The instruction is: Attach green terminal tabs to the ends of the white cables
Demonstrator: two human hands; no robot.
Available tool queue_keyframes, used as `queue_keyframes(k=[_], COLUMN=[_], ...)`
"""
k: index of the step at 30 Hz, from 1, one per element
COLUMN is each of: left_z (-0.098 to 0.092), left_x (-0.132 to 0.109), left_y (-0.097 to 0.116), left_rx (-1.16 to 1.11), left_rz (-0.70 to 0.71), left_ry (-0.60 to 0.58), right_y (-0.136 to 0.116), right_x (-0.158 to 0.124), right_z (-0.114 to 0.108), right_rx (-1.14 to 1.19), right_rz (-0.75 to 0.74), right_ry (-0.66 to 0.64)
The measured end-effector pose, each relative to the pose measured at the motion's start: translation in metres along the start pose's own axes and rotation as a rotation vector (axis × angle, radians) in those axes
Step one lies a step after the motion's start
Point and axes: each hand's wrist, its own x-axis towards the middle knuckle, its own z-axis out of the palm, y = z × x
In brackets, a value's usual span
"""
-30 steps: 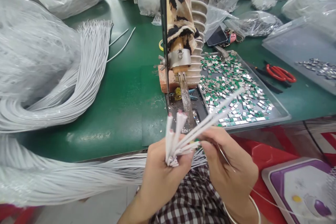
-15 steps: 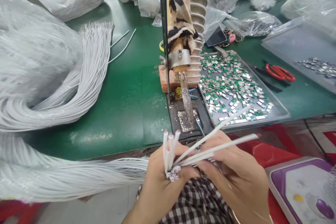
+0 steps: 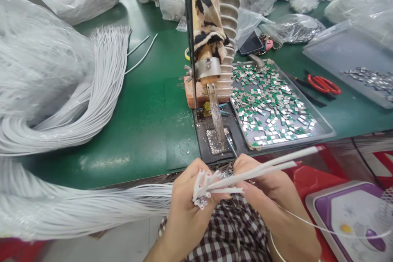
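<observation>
long ends point(image 3: 288, 158): swung right/down, clear of tray point(image 3: 322, 134) | short ends point(image 3: 201, 178): dropped lower at left hand point(image 3: 187, 202) | right hand point(image 3: 270, 198): lower | black base point(image 3: 202, 143): no longer behind wires

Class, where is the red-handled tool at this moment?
In the head view, the red-handled tool lies on the green table, on the right side, between the tray of small green boards and the translucent bin.

No readable text, label, brand or number could be found, pale shapes on a red surface point(image 3: 382, 168) at the right edge were too cut off to make out, faint marks on a white-and-purple device point(image 3: 334, 217) were too blurred
</observation>
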Motion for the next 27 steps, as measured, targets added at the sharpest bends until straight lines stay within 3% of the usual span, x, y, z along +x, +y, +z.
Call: queue_keyframes(k=[2, 6, 7, 9, 13, 18, 22, 25, 27], left_z=[-0.002, -0.005, -0.006, -0.006, -0.004, 0.000, 0.004, 0.005, 0.005], left_x=[-0.001, -0.003, -0.003, -0.003, -0.001, 0.001, 0.006, 0.011, 0.014], left_y=[-0.002, -0.006, -0.007, -0.007, -0.003, 0.003, 0.004, 0.004, 0.004], left_rx=[-0.004, -0.039, -0.046, -0.052, -0.010, -0.025, -0.044, -0.050, -0.058], left_rz=[0.003, -0.035, -0.043, -0.043, -0.042, -0.028, -0.049, -0.083, -0.111], left_ry=[0.013, 0.074, 0.077, 0.075, 0.081, 0.110, 0.127, 0.136, 0.128], right_y=[0.002, 0.022, 0.029, 0.039, 0.046, 0.038, 0.021, 0.009, 0.005], right_x=[0.008, 0.038, 0.046, 0.060, 0.067, 0.054, 0.034, 0.019, 0.013], right_z=[-0.008, -0.040, -0.048, -0.061, -0.069, -0.064, -0.042, -0.017, -0.003], right_rx=[-0.172, -0.925, -1.083, -1.151, -1.113, -0.965, -0.596, -0.278, -0.152], right_rz=[-0.049, -0.100, -0.063, -0.058, -0.102, -0.186, -0.182, -0.069, -0.068], right_ry=[0.026, 0.432, 0.399, 0.350, 0.272, 0.275, 0.237, 0.393, 0.416])
